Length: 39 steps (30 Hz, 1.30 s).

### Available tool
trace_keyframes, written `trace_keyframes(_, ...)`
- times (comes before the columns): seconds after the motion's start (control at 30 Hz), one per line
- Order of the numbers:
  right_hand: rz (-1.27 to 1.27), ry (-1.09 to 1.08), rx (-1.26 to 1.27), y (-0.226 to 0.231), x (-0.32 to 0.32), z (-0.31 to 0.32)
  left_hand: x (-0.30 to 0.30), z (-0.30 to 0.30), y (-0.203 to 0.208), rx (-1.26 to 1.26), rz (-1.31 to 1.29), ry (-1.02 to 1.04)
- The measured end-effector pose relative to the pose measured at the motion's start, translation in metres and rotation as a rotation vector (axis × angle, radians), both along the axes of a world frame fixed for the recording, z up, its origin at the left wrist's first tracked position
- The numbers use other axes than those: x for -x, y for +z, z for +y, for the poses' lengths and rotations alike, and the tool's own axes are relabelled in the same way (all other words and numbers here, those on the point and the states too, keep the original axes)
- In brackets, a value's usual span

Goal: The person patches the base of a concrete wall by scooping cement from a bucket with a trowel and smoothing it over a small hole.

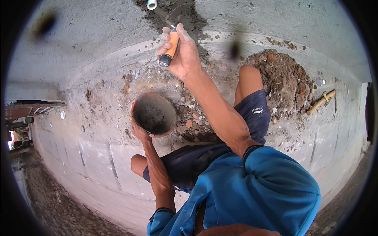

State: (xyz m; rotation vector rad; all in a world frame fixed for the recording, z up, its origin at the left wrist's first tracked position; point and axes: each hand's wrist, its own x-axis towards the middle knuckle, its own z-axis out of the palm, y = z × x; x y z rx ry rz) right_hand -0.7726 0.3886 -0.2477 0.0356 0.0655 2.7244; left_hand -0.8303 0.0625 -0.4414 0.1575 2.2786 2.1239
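Note:
My right hand (182, 53) is wrapped round the orange handle of a trowel (171, 46), raised against the grey wall. The trowel's blade is hard to make out against a dark patch of wet mortar (187, 17) on that wall. Dried grey mortar coats my fingers. Lower down, my left hand (138, 129) grips the near-left rim of a reddish bucket (173, 131). Grey wet mortar (151, 116) lies inside the bucket. A white pipe end (152, 4) sticks out of the wall just left of the wet patch.
A heap of soil and rubble (281, 80) rises against the wall beside my right knee. Right of it lies a hammer-like tool with a wooden handle (321, 102). Broken brick bits and stones (193, 122) litter the concrete floor (94, 157) by the bucket.

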Motion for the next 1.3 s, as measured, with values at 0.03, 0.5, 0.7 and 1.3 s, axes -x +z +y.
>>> trace_keyframes(0.03,0.006,0.009,-0.046,0.005,-0.009,0.003,0.004,-0.001,-0.005,0.017,-0.004,0.003)
trace_keyframes(0.5,-0.261,0.23,0.132,-0.147,-0.055,0.037,-0.004,-0.004,-0.014,-0.009,-0.063,0.053)
trace_keyframes(0.7,-0.022,0.2,0.341,-0.095,-0.008,0.062,-0.007,0.008,-0.002,0.039,-0.002,0.028)
trace_keyframes(1.3,-0.072,0.156,-0.194,0.043,-0.061,0.047,-0.003,-0.005,-0.016,0.152,-0.024,0.064)
